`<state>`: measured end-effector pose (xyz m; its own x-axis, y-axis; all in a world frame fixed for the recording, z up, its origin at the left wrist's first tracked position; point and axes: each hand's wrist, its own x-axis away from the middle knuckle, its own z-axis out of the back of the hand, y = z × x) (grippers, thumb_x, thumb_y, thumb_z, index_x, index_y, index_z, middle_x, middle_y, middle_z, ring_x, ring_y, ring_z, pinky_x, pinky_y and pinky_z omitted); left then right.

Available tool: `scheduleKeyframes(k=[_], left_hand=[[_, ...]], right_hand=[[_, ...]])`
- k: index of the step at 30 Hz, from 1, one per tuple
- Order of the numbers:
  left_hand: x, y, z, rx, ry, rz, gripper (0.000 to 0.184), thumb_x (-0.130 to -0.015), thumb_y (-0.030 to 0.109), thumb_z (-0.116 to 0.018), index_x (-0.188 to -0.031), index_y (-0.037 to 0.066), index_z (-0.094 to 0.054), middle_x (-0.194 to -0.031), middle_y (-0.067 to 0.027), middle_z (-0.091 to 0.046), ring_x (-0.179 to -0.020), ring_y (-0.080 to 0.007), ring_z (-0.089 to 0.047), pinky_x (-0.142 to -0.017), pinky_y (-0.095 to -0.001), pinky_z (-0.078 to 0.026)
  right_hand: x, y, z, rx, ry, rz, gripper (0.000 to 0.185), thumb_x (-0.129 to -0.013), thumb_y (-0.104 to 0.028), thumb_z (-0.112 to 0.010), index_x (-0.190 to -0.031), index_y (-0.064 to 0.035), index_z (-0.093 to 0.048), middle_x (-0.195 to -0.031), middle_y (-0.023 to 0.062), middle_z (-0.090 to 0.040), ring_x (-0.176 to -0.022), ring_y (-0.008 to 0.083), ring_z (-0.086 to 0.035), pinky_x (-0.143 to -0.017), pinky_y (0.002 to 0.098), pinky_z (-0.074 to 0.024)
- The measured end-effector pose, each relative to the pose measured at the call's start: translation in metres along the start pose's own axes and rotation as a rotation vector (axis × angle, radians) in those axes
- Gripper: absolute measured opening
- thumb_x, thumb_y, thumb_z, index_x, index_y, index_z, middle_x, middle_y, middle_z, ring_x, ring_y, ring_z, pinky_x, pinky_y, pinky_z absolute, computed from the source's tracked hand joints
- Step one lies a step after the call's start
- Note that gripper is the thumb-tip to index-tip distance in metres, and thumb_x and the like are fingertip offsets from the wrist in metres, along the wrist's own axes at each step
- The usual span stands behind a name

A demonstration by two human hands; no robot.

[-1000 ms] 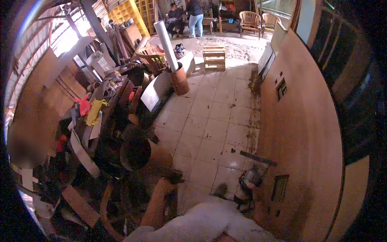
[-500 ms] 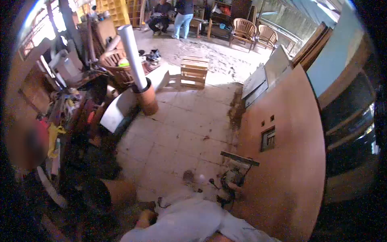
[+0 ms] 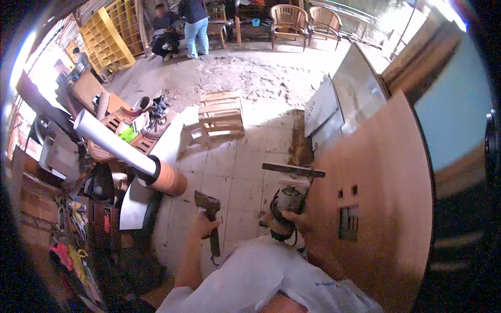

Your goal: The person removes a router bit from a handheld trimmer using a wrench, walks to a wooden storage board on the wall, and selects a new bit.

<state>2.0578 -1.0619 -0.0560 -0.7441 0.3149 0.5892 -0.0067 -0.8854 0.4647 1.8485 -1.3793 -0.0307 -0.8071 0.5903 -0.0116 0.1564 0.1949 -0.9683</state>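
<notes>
My left hand (image 3: 207, 225) is wrapped round the grip of a dark handheld tool (image 3: 207, 202), whose wide head points up and left above the tiled floor. On the right, my right hand (image 3: 293, 218) grips a power tool (image 3: 288, 201) with a dark flat bar (image 3: 293, 170) across its front end. The power tool is close beside a large brown wooden panel (image 3: 386, 182) with small rectangular cutouts. A cable hangs by the power tool near my shirt.
A slatted wooden crate (image 3: 222, 115) stands ahead. An orange pipe (image 3: 169, 178) holding a white tube (image 3: 115, 143) is at left, by a cluttered bench. Boards (image 3: 352, 91) lean at right. People (image 3: 195, 28) and wooden chairs (image 3: 288, 23) are at the back.
The view has moved forward, past where the crate and pipe looked farther off. My left hand and its tool have come up into clearer view. The power tool appears higher in view.
</notes>
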Motion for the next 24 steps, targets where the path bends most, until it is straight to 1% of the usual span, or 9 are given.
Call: scheduleKeyframes(k=[1,3,7,13,16,19,21,22,24], left_hand=[[-0.032,0.025,0.005,-0.070,0.046,-0.135,0.050,-0.087,0.046,-0.082,-0.108,0.002,-0.073,-0.100,-0.0171,-0.079,-0.093,-0.0349,-0.075,-0.083,-0.0488,-0.059],[-0.109,0.068,0.013,-0.218,0.115,-0.397,0.051,-0.086,0.047,-0.082,-0.111,0.003,-0.074,-0.107,-0.0182,-0.079,-0.100,-0.0362,-0.075,-0.086,-0.0485,-0.058],[-0.162,0.210,0.068,-0.046,0.032,-0.191,0.048,-0.084,0.052,-0.081,-0.111,0.011,-0.077,-0.108,-0.0184,-0.078,-0.100,-0.0400,-0.074,-0.087,-0.0487,-0.059],[-0.330,0.310,0.105,0.028,0.226,-0.344,0.045,-0.087,0.053,-0.077,-0.109,0.014,-0.078,-0.101,-0.0191,-0.078,-0.095,-0.0403,-0.075,-0.085,-0.0508,-0.060],[-0.430,0.361,0.135,0.000,0.325,-0.400,0.048,-0.087,0.054,-0.077,-0.111,0.013,-0.077,-0.099,-0.0193,-0.077,-0.095,-0.0413,-0.074,-0.082,-0.0523,-0.059],[-0.530,0.420,0.186,0.073,0.381,-0.602,0.049,-0.086,0.052,-0.079,-0.111,0.010,-0.076,-0.096,-0.0201,-0.076,-0.093,-0.0434,-0.073,-0.080,-0.0533,-0.058],[-0.560,0.470,0.231,0.134,0.397,-0.585,0.047,-0.087,0.050,-0.079,-0.105,0.007,-0.075,-0.093,-0.0199,-0.075,-0.088,-0.0441,-0.072,-0.077,-0.0528,-0.057],[-0.581,0.486,0.251,0.114,0.432,-0.570,0.045,-0.087,0.048,-0.079,-0.104,0.007,-0.074,-0.091,-0.0196,-0.075,-0.087,-0.0436,-0.072,-0.077,-0.0521,-0.057],[-0.617,0.508,0.277,0.157,0.402,-0.511,0.044,-0.086,0.047,-0.081,-0.101,0.006,-0.074,-0.088,-0.0189,-0.075,-0.086,-0.0423,-0.072,-0.076,-0.0513,-0.057]], right_hand=[[-0.039,-0.027,-0.008,0.145,0.015,0.115,0.073,-0.075,-0.025,-0.096,-0.137,-0.0049,-0.062,-0.120,0.0087,-0.073,-0.107,0.0283,-0.071,-0.098,0.0446,-0.0584],[-0.123,-0.022,0.010,0.124,-0.036,-0.070,0.076,-0.073,-0.021,-0.097,-0.138,-0.0040,-0.061,-0.120,0.0087,-0.073,-0.110,0.0273,-0.071,-0.101,0.0438,-0.0573],[-0.263,-0.026,0.030,-0.049,-0.099,-0.266,0.076,-0.072,-0.015,-0.098,-0.137,-0.0025,-0.061,-0.121,0.0092,-0.073,-0.112,0.0235,-0.071,-0.103,0.0419,-0.0564],[-0.493,-0.022,0.056,0.206,-0.163,-0.147,0.075,-0.070,-0.011,-0.095,-0.136,-0.0012,-0.062,-0.121,0.0087,-0.074,-0.111,0.0206,-0.070,-0.101,0.0393,-0.0560],[-0.601,-0.026,0.045,0.099,-0.144,-0.135,0.076,-0.069,-0.011,-0.095,-0.136,0.0010,-0.061,-0.121,0.0089,-0.073,-0.110,0.0204,-0.070,-0.101,0.0389,-0.0555],[-0.708,-0.037,0.043,0.188,-0.037,-0.186,0.078,-0.067,-0.015,-0.096,-0.134,0.0015,-0.061,-0.120,0.0080,-0.071,-0.109,0.0202,-0.069,-0.096,0.0373,-0.0562],[-0.768,-0.030,0.054,0.301,-0.013,-0.192,0.072,-0.067,-0.016,-0.095,-0.130,0.0008,-0.064,-0.114,0.0064,-0.073,-0.103,0.0198,-0.070,-0.092,0.0360,-0.0571],[-0.805,-0.059,0.036,0.248,-0.117,-0.259,0.080,-0.067,-0.010,-0.095,-0.137,0.0019,-0.058,-0.120,0.0092,-0.072,-0.109,0.0217,-0.070,-0.099,0.0394,-0.0562],[-0.864,-0.071,0.024,0.210,-0.180,-0.217,0.076,-0.067,-0.012,-0.094,-0.135,0.0010,-0.061,-0.119,0.0089,-0.072,-0.107,0.0217,-0.070,-0.098,0.0389,-0.0565]])
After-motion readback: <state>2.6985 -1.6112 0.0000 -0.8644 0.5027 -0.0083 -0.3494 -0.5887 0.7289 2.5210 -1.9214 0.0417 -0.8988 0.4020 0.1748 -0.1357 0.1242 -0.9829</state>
